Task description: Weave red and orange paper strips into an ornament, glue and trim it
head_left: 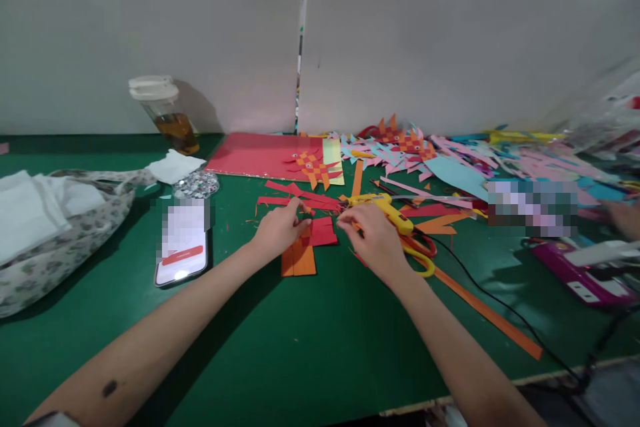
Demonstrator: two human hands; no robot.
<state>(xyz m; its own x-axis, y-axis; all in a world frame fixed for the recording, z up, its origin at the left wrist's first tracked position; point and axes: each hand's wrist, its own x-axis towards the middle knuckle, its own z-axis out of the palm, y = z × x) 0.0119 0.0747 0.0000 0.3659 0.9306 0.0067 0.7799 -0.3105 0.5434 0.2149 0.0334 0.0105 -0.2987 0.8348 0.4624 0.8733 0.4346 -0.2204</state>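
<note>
My left hand (279,230) has its fingers pinched together at the top of some orange paper strips (299,261). A small orange bit shows at its fingertips. Red paper strips (324,232) lie across the orange ones, between the two hands. My right hand (373,237) is closed with thumb and fingertips together; what they hold, if anything, is too small to make out. It is beside a yellow glue gun (397,215), whose nozzle points left above the hands. More red strips (313,199) lie just beyond my fingers. Scissors with yellow-and-red handles (423,260) are partly behind my right wrist.
Woven orange-red paper fish (313,167) lies on a red sheet (265,153). Paper scraps (520,170) spread at back right. Left are a phone (184,240), a drink bottle (167,117) and a cloth bag (75,240). A cord runs near a purple power strip (580,273); another person's hand (623,219) shows.
</note>
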